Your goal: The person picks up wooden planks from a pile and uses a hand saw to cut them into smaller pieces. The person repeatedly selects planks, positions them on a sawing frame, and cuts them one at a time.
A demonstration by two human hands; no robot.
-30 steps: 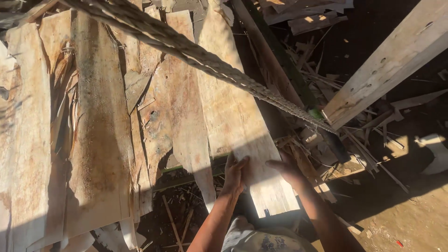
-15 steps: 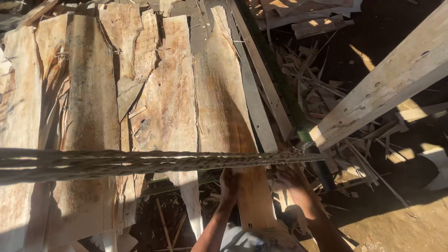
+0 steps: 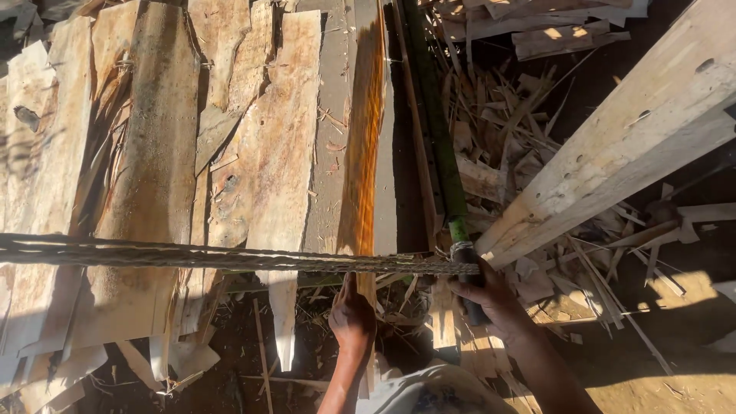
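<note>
My left hand (image 3: pixel 353 318) grips the near end of a long rough wooden plank (image 3: pixel 366 146), which stands tilted on its edge among flat slabs. My right hand (image 3: pixel 491 299) is closed around the dark grip of a long green pole (image 3: pixel 435 123) that runs away from me beside the plank. A twisted rope (image 3: pixel 192 257) stretches across the view from the left edge to the pole's grip, just above both hands.
Rough bark-edged slabs (image 3: pixel 146 176) lie side by side at the left. A thick pale beam (image 3: pixel 613 161) slants across the right. Offcuts and splinters (image 3: pixel 521 130) are heaped under it, with bare earth (image 3: pixel 675 360) at the lower right.
The plank under my left hand has turned from flat up onto its edge. The rope swung from a diagonal to horizontal. My right hand closed on the pole's grip.
</note>
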